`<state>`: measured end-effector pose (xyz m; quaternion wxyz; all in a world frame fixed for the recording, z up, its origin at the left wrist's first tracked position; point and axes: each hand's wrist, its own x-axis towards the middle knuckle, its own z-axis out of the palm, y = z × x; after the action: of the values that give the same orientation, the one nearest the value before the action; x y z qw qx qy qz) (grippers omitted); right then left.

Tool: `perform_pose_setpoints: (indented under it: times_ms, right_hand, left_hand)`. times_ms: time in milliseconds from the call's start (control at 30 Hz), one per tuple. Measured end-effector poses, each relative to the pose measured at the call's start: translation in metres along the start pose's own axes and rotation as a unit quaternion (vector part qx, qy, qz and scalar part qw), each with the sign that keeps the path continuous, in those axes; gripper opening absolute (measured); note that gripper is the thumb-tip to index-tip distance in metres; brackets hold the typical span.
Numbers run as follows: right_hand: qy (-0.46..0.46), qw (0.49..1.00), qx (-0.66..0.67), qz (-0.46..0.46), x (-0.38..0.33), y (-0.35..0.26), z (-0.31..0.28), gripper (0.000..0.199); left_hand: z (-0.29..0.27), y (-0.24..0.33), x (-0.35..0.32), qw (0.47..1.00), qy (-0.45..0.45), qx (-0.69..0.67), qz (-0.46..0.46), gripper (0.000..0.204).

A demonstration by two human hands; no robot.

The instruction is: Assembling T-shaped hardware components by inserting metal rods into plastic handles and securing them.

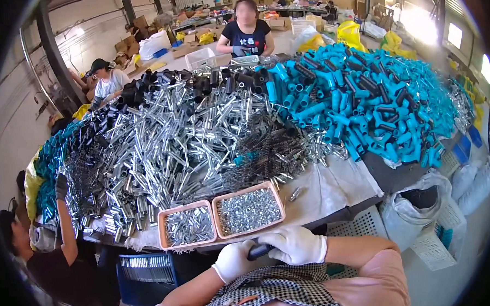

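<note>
In front of my chest, a short dark rounded part (258, 252) sits between my two white-gloved hands. My left hand (233, 261) is closed round its left end. The fingers of my right hand (296, 245) are bent over its other end and hide much of it. Just beyond my hands, at the table's near edge, two pinkish trays stand side by side. The left tray (162, 233) holds small metal pins or tubes, and the right tray (280, 199) holds finer shiny metal pieces.
A large heap of silvery metal tubes (173, 139) covers the table, with dark springs (269, 152) beside it. Teal plastic handles (330, 105) are piled to the right. Co-workers stand across and at the left. A white sack (409, 219) and perforated crates (357, 228) stand at right.
</note>
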<state>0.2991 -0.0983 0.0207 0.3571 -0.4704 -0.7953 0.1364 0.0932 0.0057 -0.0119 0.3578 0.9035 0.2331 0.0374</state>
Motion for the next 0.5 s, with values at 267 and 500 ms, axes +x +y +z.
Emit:
perform_pose_setpoints:
  times_ms: [267, 500]
  right_hand:
    - [-0.057, 0.998, 0.006, 0.033, 0.017, 0.028, -0.016, 0.071]
    - [-0.062, 0.995, 0.046, 0.069, 0.022, 0.076, -0.049, 0.084]
  left_hand:
    - [-0.004, 0.003, 0.014, 0.997, 0.037, -0.046, -0.059, 0.048]
    - [-0.011, -0.011, 0.021, 0.972, 0.141, -0.156, -0.107, 0.035]
